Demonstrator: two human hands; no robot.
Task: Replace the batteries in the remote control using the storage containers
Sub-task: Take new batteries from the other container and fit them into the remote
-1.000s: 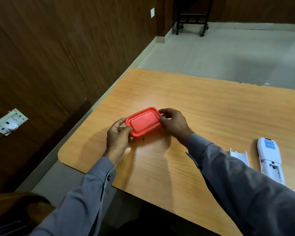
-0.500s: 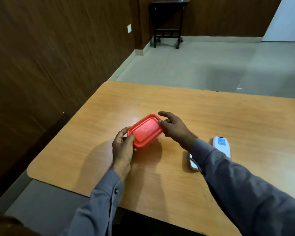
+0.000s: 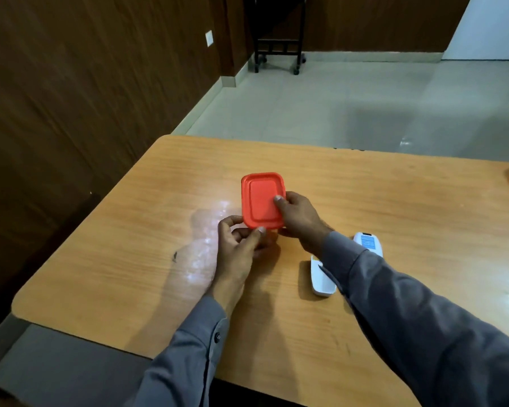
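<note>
Right hand (image 3: pixel 299 220) grips the red container (image 3: pixel 262 200) by its right edge, thumb on the lid, while left hand (image 3: pixel 238 250) pinches its near corner, long axis running near-to-far above the table (image 3: pixel 135 259); remote control (image 3: pixel 368 243) lies right

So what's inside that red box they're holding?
Cannot be seen: the red box has its lid on and both hands, left hand and right hand, grip it. The contents stay covered.
</note>
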